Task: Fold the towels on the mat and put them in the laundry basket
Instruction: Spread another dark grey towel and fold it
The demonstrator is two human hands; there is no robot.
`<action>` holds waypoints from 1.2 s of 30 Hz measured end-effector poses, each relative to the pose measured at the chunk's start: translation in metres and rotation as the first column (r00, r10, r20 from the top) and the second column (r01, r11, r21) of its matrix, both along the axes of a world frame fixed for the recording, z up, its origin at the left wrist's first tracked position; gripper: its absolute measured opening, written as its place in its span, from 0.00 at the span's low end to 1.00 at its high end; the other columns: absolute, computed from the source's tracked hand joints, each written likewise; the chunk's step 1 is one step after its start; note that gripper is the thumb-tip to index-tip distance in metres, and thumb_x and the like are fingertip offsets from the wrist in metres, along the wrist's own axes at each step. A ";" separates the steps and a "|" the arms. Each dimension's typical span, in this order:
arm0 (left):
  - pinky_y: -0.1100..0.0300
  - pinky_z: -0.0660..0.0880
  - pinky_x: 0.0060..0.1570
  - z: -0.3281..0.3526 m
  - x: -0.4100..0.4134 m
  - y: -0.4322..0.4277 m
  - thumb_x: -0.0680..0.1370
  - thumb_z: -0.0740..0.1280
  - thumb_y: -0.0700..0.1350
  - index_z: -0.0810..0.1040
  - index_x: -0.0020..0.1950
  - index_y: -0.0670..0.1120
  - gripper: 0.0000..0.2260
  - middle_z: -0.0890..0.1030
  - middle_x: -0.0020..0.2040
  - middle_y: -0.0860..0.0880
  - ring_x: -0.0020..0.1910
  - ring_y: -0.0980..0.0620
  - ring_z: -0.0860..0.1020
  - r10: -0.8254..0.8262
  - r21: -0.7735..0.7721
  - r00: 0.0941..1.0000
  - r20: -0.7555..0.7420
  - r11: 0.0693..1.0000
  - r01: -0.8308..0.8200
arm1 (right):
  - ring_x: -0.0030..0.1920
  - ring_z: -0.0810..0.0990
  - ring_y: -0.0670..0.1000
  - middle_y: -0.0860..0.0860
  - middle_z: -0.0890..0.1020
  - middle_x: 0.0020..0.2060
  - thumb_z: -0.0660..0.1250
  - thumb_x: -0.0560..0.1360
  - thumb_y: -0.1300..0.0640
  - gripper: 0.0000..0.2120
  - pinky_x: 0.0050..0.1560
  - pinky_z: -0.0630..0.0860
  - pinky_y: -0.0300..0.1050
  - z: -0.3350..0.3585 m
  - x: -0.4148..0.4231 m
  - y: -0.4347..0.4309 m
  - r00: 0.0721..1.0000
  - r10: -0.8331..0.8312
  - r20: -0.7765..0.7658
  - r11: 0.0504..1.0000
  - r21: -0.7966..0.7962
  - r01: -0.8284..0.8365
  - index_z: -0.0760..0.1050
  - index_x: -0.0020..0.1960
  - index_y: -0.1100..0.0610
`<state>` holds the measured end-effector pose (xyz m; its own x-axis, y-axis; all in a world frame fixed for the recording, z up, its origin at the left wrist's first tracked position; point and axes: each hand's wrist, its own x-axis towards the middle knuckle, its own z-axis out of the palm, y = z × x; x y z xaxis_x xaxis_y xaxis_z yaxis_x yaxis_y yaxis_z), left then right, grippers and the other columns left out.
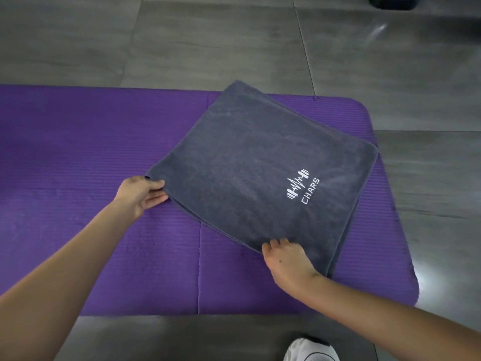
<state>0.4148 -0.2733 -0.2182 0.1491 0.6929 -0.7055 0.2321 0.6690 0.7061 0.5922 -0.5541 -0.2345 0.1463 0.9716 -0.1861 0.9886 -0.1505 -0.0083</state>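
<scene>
Purple mat [78,152] under folded grey towel [247,152], grey tiled floor [208,35]

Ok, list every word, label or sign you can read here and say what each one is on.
"CHARS": white capitals on the grey towel, tilted, toward its right side.
White emblem just above the word: a dumbbell broken by a zigzag pulse line, with no letters.
No text shows on the purple mat, the floor or the shoe.
</scene>
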 end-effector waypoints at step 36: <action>0.61 0.76 0.26 -0.016 -0.042 -0.162 0.51 0.72 0.68 0.80 0.45 0.50 0.31 0.77 0.39 0.52 0.35 0.52 0.77 -0.375 0.090 -0.124 -0.919 -0.505 0.858 | 0.44 0.82 0.57 0.57 0.83 0.48 0.77 0.59 0.54 0.20 0.48 0.80 0.54 0.004 0.124 -0.048 0.948 0.279 0.150 0.958 0.028 -0.286 0.82 0.49 0.59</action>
<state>0.3725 -0.4357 -0.2337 0.9276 0.1425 -0.3454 0.1936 -0.9739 0.1183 0.7162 -0.6017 -0.2303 -0.1142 0.9843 -0.1349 0.9818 0.1326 0.1359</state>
